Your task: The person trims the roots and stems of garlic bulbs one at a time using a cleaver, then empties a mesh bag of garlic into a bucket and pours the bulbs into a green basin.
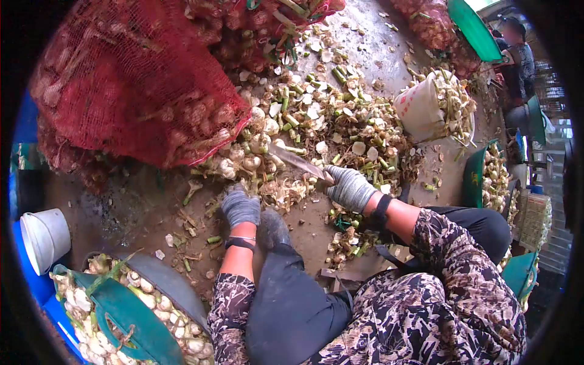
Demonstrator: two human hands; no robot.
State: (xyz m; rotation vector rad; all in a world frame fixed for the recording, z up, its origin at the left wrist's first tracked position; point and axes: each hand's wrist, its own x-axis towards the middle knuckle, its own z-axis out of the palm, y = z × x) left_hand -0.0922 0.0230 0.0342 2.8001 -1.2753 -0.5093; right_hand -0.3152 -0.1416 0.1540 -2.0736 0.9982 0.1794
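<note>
My right hand, in a grey glove, is closed round the handle of a knife. The blade points up and left over the garlic. My left hand, gloved too, is at the near edge of the garlic bulbs, its fingers curled and partly hidden; whether it holds a bulb cannot be made out. Dry roots and husks lie between my hands. Beyond them spreads a heap of cut stems and trimmings.
Red mesh sacks of garlic rise at the upper left. A white bucket of stems lies tilted at the right. Green tubs stand farther right, a white bucket at the left. A person is at the upper right.
</note>
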